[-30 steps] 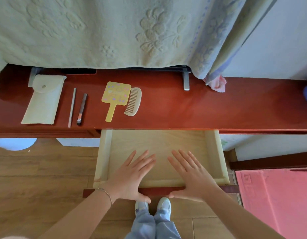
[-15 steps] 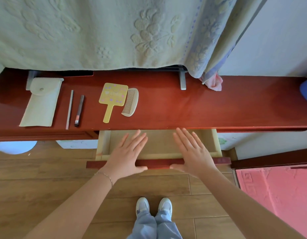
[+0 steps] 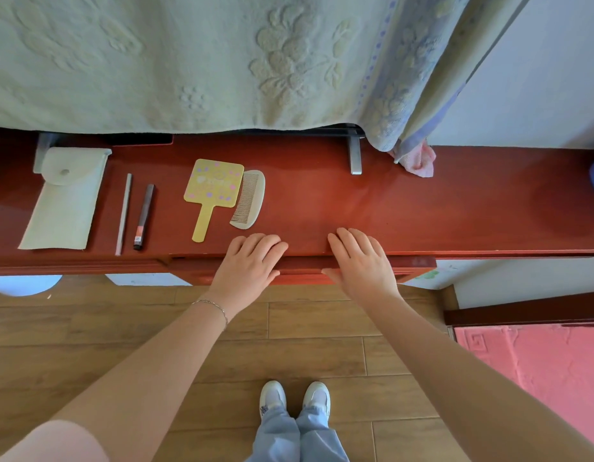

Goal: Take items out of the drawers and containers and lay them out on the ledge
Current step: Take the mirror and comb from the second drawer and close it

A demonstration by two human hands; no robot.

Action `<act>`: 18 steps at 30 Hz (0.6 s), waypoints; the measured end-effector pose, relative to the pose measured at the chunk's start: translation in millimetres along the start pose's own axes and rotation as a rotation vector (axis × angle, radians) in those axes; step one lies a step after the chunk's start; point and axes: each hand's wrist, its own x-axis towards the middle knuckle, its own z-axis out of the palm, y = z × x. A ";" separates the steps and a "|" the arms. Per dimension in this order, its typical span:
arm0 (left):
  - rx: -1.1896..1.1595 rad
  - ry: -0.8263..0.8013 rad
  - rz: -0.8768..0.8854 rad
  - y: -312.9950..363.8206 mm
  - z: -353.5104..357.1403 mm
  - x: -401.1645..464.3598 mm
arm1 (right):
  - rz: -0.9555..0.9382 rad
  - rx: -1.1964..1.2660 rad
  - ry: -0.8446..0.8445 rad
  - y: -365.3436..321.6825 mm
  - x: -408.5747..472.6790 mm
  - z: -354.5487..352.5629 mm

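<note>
Head camera view, looking straight down: both hands are lying flat and open, gripping nothing, pressing against the red drawer front (image 3: 302, 271) below the ledge (image 3: 422, 208). Left hand (image 3: 247, 266) is resting with its fingers curling over the ledge's front edge; right hand (image 3: 362, 261) is sitting just beside it, palm down, fingers reaching onto the same edge. That drawer is sitting flush under the ledge, so its inside is hidden. Items are lying in a row on the ledge to the left of the hands: nearest is a cream comb (image 3: 250, 200), touching a yellow hand mirror (image 3: 212, 191) with its handle pointing toward the person. Further left, well apart from the hands, are lying a dark slim tube (image 3: 143, 216), a thin grey stick (image 3: 123, 213), and a pale snap-flap pouch (image 3: 63, 198). Bare ledge is stretching open to the right of the hands. A pale floral cloth (image 3: 222, 61) is hanging down behind the ledge, and a pink rag (image 3: 419, 160) is lying at its corner. Wooden floor (image 3: 305, 345) is showing below.
</note>
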 end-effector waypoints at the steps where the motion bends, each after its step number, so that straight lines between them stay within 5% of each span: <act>1: -0.006 0.025 -0.015 1.3 1.5 2.7 | 0.010 -0.024 0.009 -1.5 3.4 0.9; 10: -0.025 0.099 -0.064 4.6 8.2 12.5 | 0.110 -0.115 0.050 -16.8 17.8 4.7; 18: -0.082 0.051 0.035 18.5 -33.6 26.9 | 0.285 0.218 -0.019 2.1 -11.9 -32.6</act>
